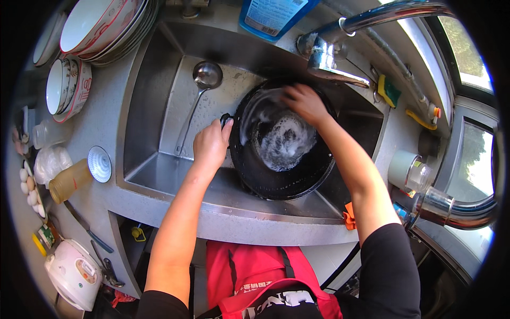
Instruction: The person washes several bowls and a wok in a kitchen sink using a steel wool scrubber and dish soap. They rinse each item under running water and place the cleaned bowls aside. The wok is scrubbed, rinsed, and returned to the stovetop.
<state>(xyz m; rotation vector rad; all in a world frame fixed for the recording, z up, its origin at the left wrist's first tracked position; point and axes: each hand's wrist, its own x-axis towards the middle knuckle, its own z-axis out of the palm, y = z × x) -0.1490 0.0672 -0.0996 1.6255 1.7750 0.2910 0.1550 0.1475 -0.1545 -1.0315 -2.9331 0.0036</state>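
A round black pan (pixel 318 167) rests tilted in the stainless steel sink (pixel 147 167), with foamy water (pixel 285 143) pooled in it. At the pan's left side my left hand (pixel 211 143) is closed around its short black handle. My right hand (pixel 303 101) is inside the pan at the upper right wall, its fingers blurred; whether something lies under them cannot be told. A steel ladle (pixel 207 75) lies on the sink floor left of the pan, bowl away from me.
A chrome faucet (pixel 322 60) and a blue bottle (pixel 271 18) stand behind the sink. Stacked bowls (pixel 85 28), a small cup (pixel 99 164) and a rice cooker (pixel 73 271) are at left. A sponge (pixel 388 91) and an orange cloth (pixel 350 216) are at right.
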